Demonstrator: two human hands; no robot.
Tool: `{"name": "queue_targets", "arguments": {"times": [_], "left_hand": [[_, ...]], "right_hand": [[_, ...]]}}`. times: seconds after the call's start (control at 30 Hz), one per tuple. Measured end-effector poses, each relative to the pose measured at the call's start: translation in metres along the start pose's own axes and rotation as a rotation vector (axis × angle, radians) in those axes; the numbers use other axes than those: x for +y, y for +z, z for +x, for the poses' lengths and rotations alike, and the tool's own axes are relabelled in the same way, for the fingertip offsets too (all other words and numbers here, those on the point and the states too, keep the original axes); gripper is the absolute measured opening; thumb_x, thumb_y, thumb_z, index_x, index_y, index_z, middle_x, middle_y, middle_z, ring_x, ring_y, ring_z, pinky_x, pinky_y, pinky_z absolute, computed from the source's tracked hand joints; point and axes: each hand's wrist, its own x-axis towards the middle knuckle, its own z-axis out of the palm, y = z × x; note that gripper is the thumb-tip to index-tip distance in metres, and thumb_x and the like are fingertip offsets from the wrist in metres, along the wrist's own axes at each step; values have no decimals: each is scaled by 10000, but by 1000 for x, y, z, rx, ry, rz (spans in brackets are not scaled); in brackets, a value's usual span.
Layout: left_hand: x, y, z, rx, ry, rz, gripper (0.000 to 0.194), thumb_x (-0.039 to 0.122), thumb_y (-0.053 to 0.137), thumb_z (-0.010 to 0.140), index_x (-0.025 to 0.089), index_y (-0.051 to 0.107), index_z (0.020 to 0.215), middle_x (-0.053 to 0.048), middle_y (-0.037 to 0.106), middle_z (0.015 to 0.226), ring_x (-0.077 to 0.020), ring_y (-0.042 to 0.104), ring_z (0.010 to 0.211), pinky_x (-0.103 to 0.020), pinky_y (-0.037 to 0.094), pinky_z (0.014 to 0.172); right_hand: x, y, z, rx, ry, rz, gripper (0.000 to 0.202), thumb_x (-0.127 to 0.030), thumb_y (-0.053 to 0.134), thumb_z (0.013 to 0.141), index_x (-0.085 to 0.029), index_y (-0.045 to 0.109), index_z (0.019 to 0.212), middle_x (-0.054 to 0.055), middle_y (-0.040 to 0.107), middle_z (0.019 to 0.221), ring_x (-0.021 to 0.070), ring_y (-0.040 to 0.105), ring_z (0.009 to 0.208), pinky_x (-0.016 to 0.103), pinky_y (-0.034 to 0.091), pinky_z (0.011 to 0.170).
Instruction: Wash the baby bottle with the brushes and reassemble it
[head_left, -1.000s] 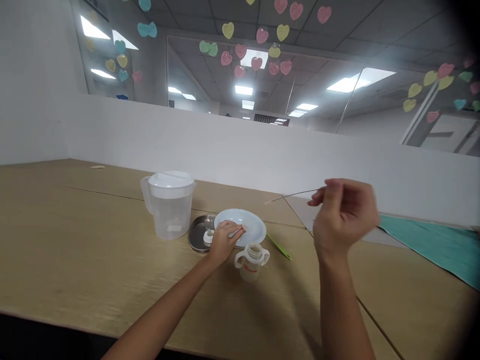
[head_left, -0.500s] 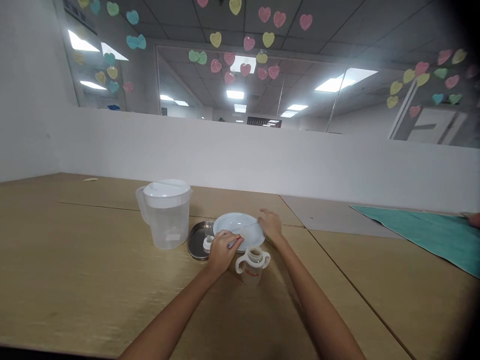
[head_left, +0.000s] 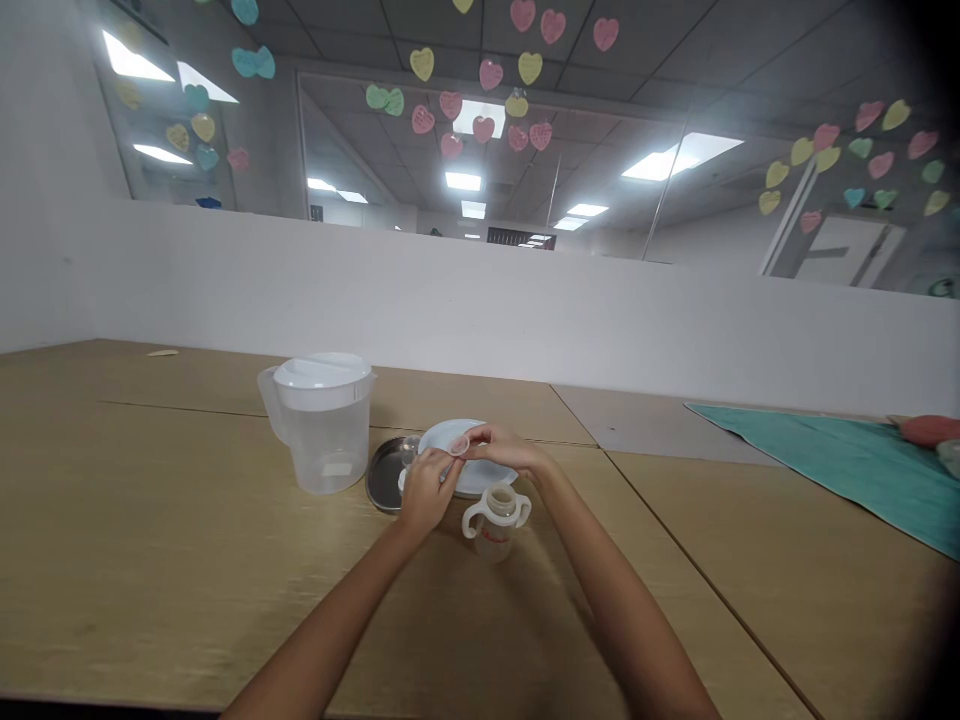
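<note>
My left hand [head_left: 427, 492] and my right hand [head_left: 501, 448] meet over the near side of a white plate [head_left: 491, 478]. Between their fingertips is a small translucent round piece [head_left: 459, 446], pinched from both sides; its exact kind is unclear. Just in front of the plate stands a clear baby bottle [head_left: 495, 542], upright and uncapped, with white handles on both sides of its neck. Left of the plate lies a round metal tray [head_left: 382, 478] with a clear dome-like piece [head_left: 409, 450]. A white piece beside it is mostly hidden by my left hand.
A lidded translucent pitcher [head_left: 328, 435] stands left of the tray. On the right, a green cloth [head_left: 810, 455] lies on the wooden table [head_left: 187, 560], with a red object [head_left: 930, 431] at its far end. A white wall [head_left: 450, 310] rises behind.
My right hand has come left from the plate's right side to meet my left hand. The translucent round piece now shows between the fingers. The view has shifted slightly.
</note>
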Motion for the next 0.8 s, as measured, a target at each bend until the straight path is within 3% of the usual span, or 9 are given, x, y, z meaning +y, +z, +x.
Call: {"name": "queue_targets", "arguments": {"times": [0.07, 0.13, 0.23, 0.3, 0.43, 0.57, 0.7, 0.8], "left_hand": [[-7, -6, -1, -39, 133, 131, 288, 301, 400, 885, 183, 657, 829, -66, 665, 796, -194, 556, 809, -318, 372, 769], [-19, -12, -4, -37, 186, 228, 287, 297, 418, 872, 180, 662, 777, -65, 666, 739, -185, 563, 757, -315, 363, 765], [-36, -22, -6, 4, 8, 296, 317, 318, 401, 869, 179, 664, 760, -61, 669, 735, -172, 575, 714, -282, 371, 697], [-43, -26, -7, 13, -170, 337, 335, 327, 373, 873, 181, 661, 784, -63, 671, 776, -174, 588, 748, -263, 374, 664], [-48, -25, -6, -86, -413, 430, 309, 325, 385, 846, 179, 648, 779, -75, 660, 796, -195, 597, 765, -260, 380, 626], [-51, -19, -7, -175, -393, 445, 227, 296, 469, 766, 177, 647, 841, -88, 655, 869, -239, 579, 879, -304, 412, 728], [-56, -16, -7, -210, -363, 382, 254, 309, 456, 769, 178, 655, 857, -86, 652, 892, -238, 576, 888, -321, 418, 785], [-55, -16, -7, -221, -308, 394, 263, 308, 434, 783, 171, 659, 789, -89, 651, 865, -245, 577, 882, -332, 418, 782]], "right_hand": [[0, -3, -1, 52, 49, -33, 276, -305, 561, 754, -139, 636, 963, 54, 656, 946, 121, 585, 832, 230, 438, 750], [0, -6, -1, 73, 119, -230, 287, -282, 500, 794, -141, 612, 1016, 52, 658, 935, 112, 589, 817, 210, 434, 713], [5, -9, -1, 91, 250, -618, 229, -206, 500, 766, -146, 643, 935, 46, 665, 865, 121, 586, 772, 200, 408, 661], [13, -8, 0, 99, 325, -740, 157, -138, 547, 691, -127, 669, 790, 70, 666, 807, 149, 584, 747, 216, 391, 644], [33, -1, 4, 22, 383, -753, 98, -70, 603, 585, -120, 669, 635, 68, 666, 700, 159, 581, 672, 218, 382, 604], [37, 1, 9, -1, 300, -647, 106, -174, 586, 678, -147, 678, 723, 3, 640, 619, 105, 554, 576, 184, 390, 567], [18, -8, 10, 249, 190, -581, 289, -287, 361, 862, -139, 596, 941, -1, 590, 672, 71, 525, 529, 169, 402, 534], [-7, -16, 1, 449, 68, -393, 315, -390, 334, 876, -160, 534, 955, -16, 528, 697, 56, 466, 424, 166, 368, 398]]}}
